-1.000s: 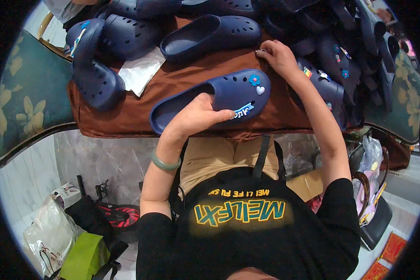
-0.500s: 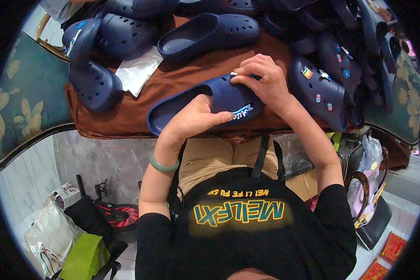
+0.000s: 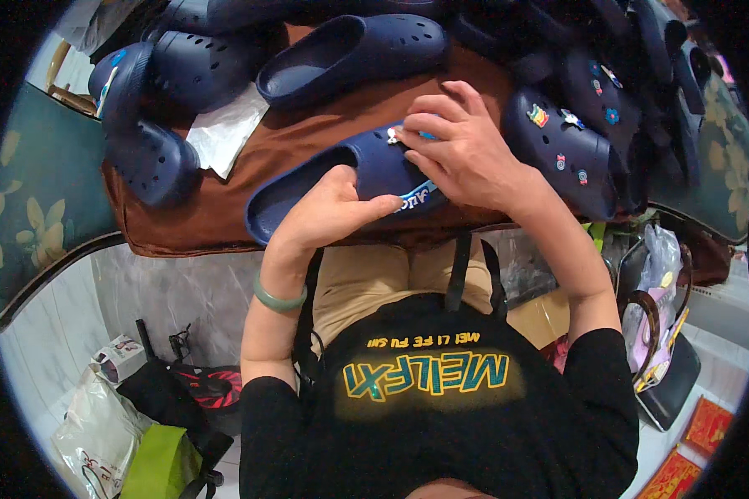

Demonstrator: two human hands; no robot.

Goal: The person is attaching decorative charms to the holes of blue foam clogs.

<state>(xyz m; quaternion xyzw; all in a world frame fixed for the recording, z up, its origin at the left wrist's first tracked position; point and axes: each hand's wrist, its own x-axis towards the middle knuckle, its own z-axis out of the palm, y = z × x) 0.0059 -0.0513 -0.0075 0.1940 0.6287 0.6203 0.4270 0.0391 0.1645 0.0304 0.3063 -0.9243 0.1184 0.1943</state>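
Note:
A navy blue foam clog (image 3: 379, 166) lies on the brown cloth in front of me, its toe to the right. My left hand (image 3: 329, 208) grips it, fingers inside the opening and thumb outside on the near side. A blue-and-white lettered strip charm (image 3: 416, 200) sits beside that thumb. Bent over the upper, my right hand (image 3: 470, 154) has its thumb and forefinger closed at a small white-and-blue shoe charm (image 3: 393, 135) on the far side. Its fingers partly cover this charm and hide the clog's toe. I cannot tell whether the charm is fully seated in its hole.
Behind lies another navy clog (image 3: 354, 58), without charms. A white paper or bag (image 3: 227, 129) rests left of it on the brown cloth (image 3: 175, 229). More clogs pile up at left; a charm-decorated clog (image 3: 558, 150) stands at right. Patterned chair backs (image 3: 50, 183) flank the table.
My right hand has turned and spread over the clog's upper, and more of the white-and-blue charm shows. My left hand keeps its grip. The whole view has shifted slightly.

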